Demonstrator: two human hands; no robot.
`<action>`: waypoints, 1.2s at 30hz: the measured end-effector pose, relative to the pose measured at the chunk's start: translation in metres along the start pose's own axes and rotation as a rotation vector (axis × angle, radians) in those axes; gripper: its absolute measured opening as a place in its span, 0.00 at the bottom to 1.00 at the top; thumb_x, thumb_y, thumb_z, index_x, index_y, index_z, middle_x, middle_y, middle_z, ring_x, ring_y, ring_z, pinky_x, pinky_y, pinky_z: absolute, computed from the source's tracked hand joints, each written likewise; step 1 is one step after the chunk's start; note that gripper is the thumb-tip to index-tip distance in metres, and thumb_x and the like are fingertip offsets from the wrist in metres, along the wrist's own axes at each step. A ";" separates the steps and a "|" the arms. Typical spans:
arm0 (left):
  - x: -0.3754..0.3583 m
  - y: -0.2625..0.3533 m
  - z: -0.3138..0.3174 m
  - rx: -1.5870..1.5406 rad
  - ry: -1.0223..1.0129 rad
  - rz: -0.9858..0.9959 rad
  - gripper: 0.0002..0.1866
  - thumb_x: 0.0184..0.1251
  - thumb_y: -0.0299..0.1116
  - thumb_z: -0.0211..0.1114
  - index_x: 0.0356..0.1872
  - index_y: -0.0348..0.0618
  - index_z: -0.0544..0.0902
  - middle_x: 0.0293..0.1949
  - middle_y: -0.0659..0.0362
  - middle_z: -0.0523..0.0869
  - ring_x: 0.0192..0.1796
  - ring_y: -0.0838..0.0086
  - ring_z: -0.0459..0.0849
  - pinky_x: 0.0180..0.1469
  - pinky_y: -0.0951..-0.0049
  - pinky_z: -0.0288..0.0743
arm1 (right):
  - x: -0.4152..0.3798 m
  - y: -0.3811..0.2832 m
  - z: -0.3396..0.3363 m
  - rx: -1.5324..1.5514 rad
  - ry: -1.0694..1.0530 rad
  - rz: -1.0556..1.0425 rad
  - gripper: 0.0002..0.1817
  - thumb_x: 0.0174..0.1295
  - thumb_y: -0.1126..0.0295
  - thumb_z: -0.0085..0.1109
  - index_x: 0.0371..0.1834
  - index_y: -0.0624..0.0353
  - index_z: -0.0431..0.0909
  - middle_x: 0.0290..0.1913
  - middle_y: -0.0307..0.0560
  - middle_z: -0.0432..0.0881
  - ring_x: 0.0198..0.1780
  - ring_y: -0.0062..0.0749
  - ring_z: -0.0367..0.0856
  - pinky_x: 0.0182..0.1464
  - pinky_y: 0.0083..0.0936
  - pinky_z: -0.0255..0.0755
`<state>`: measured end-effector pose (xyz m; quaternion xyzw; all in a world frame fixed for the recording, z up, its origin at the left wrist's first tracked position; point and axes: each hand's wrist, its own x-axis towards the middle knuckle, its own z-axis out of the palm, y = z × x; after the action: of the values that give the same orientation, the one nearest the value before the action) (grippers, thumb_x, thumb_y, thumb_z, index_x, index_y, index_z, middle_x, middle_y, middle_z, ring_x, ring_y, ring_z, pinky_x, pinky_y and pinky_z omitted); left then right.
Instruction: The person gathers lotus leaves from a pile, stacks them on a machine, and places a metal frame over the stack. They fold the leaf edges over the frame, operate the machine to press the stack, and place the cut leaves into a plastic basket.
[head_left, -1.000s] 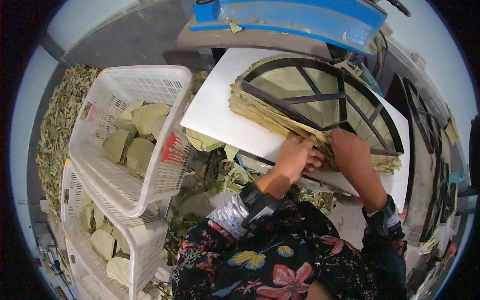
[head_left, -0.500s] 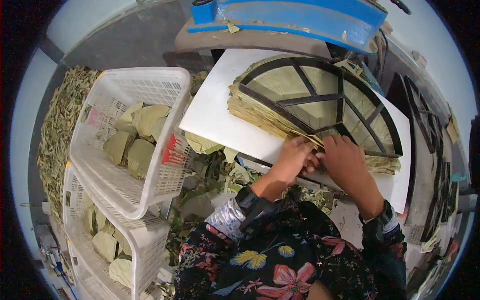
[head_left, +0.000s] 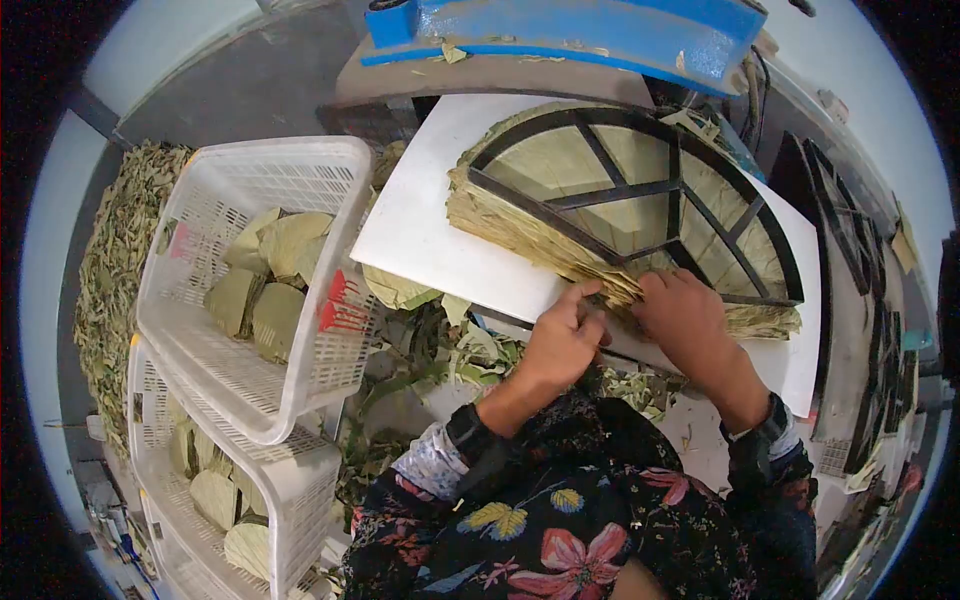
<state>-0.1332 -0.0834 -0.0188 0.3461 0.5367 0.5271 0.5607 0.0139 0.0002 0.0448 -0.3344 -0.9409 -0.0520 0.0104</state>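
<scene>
A thick stack of dried leaves (head_left: 510,228) lies on a white board (head_left: 405,225). On top of the stack rests a black half-round metal frame with crossbars (head_left: 620,193). My right hand (head_left: 685,318) is closed on the leaf edges at the near middle of the stack, below the frame's straight bar. Beside it, my left hand (head_left: 562,345) has its fingers curled, the index fingertip at the same leaf edges. The leaves there are bunched and lifted a little. Parts of the fingertips of both hands are hidden.
White plastic baskets (head_left: 295,395) with cut leaf stacks (head_left: 280,318) stand at the left. Behind the board is a blue machine part (head_left: 560,30). More black metal frames (head_left: 845,220) lie at the right. Leaf scraps (head_left: 420,350) are heaped below the board, and loose leaves (head_left: 125,270) at far left.
My left hand has moved left and slightly down, away from the right hand. The leaf edges between the hands are now more bunched and visible. The right hand stays almost in place.
</scene>
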 end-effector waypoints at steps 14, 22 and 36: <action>0.009 0.010 0.004 -0.179 -0.116 -0.137 0.29 0.58 0.27 0.52 0.64 0.37 0.64 0.28 0.42 0.82 0.27 0.53 0.82 0.32 0.59 0.75 | 0.005 -0.001 -0.008 0.124 0.040 0.050 0.14 0.52 0.62 0.62 0.33 0.59 0.71 0.30 0.49 0.78 0.37 0.44 0.78 0.35 0.36 0.73; 0.001 0.003 0.004 1.167 -0.010 0.383 0.33 0.56 0.32 0.58 0.64 0.31 0.61 0.21 0.48 0.83 0.23 0.56 0.83 0.26 0.58 0.76 | 0.007 -0.002 0.020 -0.120 0.198 -0.051 0.04 0.49 0.71 0.53 0.27 0.56 0.70 0.26 0.44 0.77 0.31 0.36 0.79 0.27 0.27 0.75; -0.002 -0.002 -0.009 0.913 -0.084 0.573 0.18 0.59 0.30 0.54 0.52 0.43 0.72 0.29 0.48 0.83 0.30 0.50 0.82 0.32 0.54 0.76 | 0.000 -0.012 0.014 -0.127 0.123 0.021 0.14 0.48 0.63 0.65 0.32 0.57 0.73 0.30 0.42 0.77 0.37 0.38 0.77 0.33 0.32 0.74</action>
<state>-0.1409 -0.0877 -0.0221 0.7079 0.5723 0.3579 0.2079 0.0065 -0.0071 0.0294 -0.3405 -0.9297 -0.1321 0.0476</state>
